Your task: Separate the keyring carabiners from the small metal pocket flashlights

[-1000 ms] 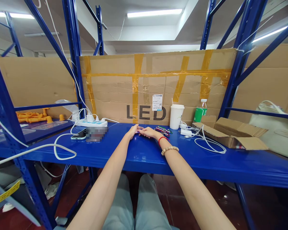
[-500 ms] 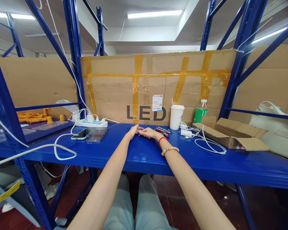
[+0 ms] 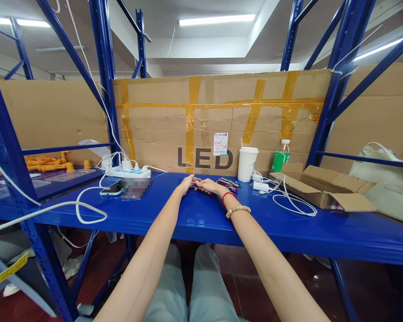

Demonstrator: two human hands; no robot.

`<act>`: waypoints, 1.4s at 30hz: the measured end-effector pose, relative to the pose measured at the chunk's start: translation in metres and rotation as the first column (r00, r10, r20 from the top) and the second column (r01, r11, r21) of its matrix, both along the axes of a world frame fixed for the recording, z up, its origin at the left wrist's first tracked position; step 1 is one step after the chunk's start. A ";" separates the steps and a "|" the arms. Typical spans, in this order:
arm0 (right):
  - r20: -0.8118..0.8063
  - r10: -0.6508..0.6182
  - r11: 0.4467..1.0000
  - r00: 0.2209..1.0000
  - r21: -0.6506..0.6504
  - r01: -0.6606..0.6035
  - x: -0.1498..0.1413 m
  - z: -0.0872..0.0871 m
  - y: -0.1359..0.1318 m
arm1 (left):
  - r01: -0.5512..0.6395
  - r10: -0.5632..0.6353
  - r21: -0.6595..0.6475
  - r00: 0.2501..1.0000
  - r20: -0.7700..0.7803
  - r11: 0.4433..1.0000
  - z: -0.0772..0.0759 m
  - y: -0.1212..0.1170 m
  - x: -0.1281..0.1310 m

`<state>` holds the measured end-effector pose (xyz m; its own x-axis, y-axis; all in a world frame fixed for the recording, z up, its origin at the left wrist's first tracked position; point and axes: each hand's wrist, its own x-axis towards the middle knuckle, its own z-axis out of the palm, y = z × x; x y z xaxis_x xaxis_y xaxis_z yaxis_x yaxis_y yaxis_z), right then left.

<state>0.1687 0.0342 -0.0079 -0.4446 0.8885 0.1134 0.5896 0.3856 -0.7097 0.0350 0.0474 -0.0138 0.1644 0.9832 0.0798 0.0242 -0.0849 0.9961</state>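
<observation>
My left hand [image 3: 187, 183] and my right hand [image 3: 206, 185] meet low over the blue table, with their fingers curled in and almost touching. Between the fingertips shows a bit of a small, shiny dark purple item [image 3: 197, 182]; most of it is hidden, and its kind is too small to make out. Just right of my right hand lies a heap of small, slim, shiny pieces [image 3: 229, 184] in red, purple, green and black. A red cord and a beaded bracelet circle my right wrist.
On the blue tabletop [image 3: 201, 219], a power strip [image 3: 127, 171] and a phone [image 3: 111, 189] sit left. To the right stand a white cup [image 3: 247, 163], coiled white cables [image 3: 293, 203], a green-labelled bottle [image 3: 281, 156] and an open carton [image 3: 317, 185]. Cardboard [image 3: 154, 125] closes the back.
The fingers of both hands have shifted slightly around the small purple item, which shows a little more now. My arms and the things on the table stay where they were.
</observation>
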 end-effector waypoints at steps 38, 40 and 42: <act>0.295 -0.310 0.898 0.904 0.403 0.176 0.002 0.008 -0.014 | -0.179 0.183 -0.043 0.977 0.112 0.983 0.007 -0.007 -0.010; 0.326 -0.319 0.900 0.890 0.398 0.177 0.001 0.011 -0.017 | -0.177 0.181 -0.042 0.977 0.115 0.983 0.008 -0.009 -0.009; 0.371 -0.319 0.907 0.872 0.388 0.167 0.001 0.015 -0.020 | -0.176 0.179 -0.040 0.977 0.118 0.984 0.008 -0.010 -0.009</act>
<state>0.1701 0.0146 0.0068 -0.2918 0.9161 0.2751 0.9050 0.3575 -0.2305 0.0262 0.0374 -0.0058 -0.0222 0.9980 0.0592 -0.0840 -0.0609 0.9946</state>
